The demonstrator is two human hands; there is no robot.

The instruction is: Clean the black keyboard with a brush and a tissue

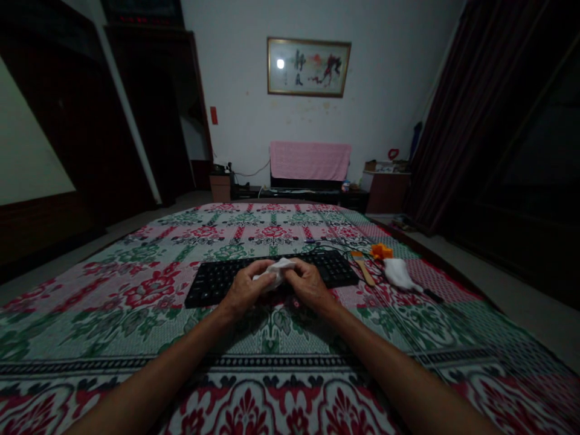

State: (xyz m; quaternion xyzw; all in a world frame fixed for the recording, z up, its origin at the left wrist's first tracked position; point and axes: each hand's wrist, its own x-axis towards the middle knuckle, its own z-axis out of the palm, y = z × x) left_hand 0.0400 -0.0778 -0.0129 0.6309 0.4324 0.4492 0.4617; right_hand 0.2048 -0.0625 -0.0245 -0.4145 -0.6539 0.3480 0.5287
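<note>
Between my two hands is a crumpled white tissue, held just above the middle of a black keyboard. My left hand is closed on the tissue's left side, fingers curled and thumb pressed in. From the right, my right hand pinches the same tissue. The keyboard lies flat across the patterned bedspread, and its middle keys are hidden behind my hands. Whether my hands touch the keys I cannot tell.
Right of the keyboard lie a flat brush with a wooden handle, an orange object and a white fluffy duster-like thing with a dark tip. A black cable runs behind the keyboard. A pink cloth hangs by the far wall.
</note>
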